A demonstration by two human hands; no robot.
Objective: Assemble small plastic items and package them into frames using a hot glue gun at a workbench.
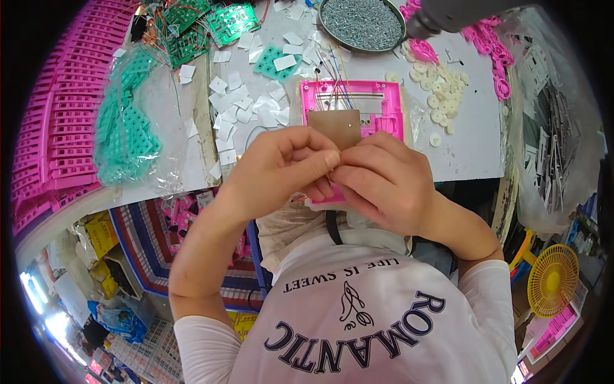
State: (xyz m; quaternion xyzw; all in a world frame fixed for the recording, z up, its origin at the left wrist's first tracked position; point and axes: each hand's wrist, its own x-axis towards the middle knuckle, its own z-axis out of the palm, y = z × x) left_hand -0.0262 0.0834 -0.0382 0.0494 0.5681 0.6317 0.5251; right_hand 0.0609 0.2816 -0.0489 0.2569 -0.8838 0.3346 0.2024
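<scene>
At the table's near edge lies a pink plastic housing [309, 96], with a brown circuit board [334, 125] over its middle. Several thin coloured wires [334, 80] rise beyond the board. My left hand [284, 168] and my right hand [388, 180] meet just in front of the board, fingertips touching. Both are closed in a pinch, thumbs against fingers. Whatever they grip is too small and too covered by the fingers to make out. The housing's near part is mostly hidden under my hands.
A round tray of screws [363, 25] stands at the back, near a dark lamp-like arm [448, 14]. White squares [243, 102], turquoise rubber pads [128, 121] and green circuit boards [233, 24] lie left. Cream discs [441, 96] and pink parts [492, 51] lie right.
</scene>
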